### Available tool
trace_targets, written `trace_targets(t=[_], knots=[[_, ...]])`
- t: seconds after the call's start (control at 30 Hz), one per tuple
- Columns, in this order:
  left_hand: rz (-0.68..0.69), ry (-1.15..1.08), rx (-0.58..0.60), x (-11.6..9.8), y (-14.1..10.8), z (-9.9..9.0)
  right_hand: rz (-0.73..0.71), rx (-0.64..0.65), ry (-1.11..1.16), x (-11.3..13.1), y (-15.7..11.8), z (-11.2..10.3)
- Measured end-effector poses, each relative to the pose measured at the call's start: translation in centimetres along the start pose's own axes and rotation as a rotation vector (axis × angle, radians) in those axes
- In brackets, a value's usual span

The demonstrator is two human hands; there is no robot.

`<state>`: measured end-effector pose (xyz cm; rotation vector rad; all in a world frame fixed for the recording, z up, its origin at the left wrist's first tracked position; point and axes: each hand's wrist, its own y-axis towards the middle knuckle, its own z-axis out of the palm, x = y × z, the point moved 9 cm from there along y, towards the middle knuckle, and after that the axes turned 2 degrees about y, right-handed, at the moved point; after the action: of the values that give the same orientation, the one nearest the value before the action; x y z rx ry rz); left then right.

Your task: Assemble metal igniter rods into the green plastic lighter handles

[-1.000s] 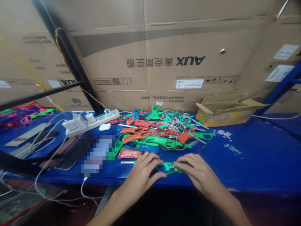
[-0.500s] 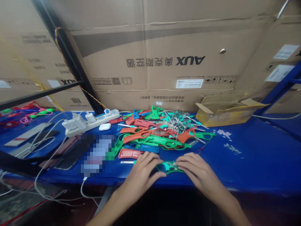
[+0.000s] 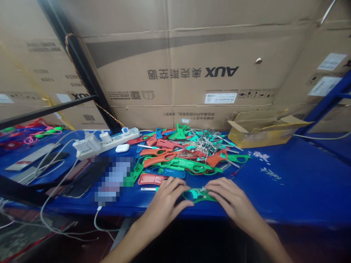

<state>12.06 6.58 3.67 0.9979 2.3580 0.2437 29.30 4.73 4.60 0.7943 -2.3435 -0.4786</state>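
Across the lower frame, a blue tabletop [image 3: 287, 197] is extending; at lower centre, the left hand [image 3: 167, 201] and right hand [image 3: 233, 199] are clamping an open, elongated green plastic shell [image 3: 204, 199].

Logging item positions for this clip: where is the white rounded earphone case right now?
In the head view, the white rounded earphone case lies left of centre on the blue tabletop, just in front of the white power strip.
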Motion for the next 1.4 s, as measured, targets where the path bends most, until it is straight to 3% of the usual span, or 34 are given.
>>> trace_targets(t=[0.3, 0.47, 1.13, 1.4], knots=[[0.0, 0.006, 0.001, -0.1, 0.1, -0.1, -0.042, 0.002, 0.073, 0.9, 0.5, -0.6], [-0.005, 0.005, 0.008, 0.0, 0.0, 0.0, -0.033, 0.059, 0.014, 0.6, 0.1, 0.2], [-0.009, 0.002, 0.015, -0.1, 0.1, -0.1, -0.061, 0.072, -0.042, 0.2, -0.4, 0.3], [-0.006, 0.001, 0.011, -0.1, 0.0, -0.1, 0.018, 0.171, -0.072, -0.3, -0.8, 0.4]])
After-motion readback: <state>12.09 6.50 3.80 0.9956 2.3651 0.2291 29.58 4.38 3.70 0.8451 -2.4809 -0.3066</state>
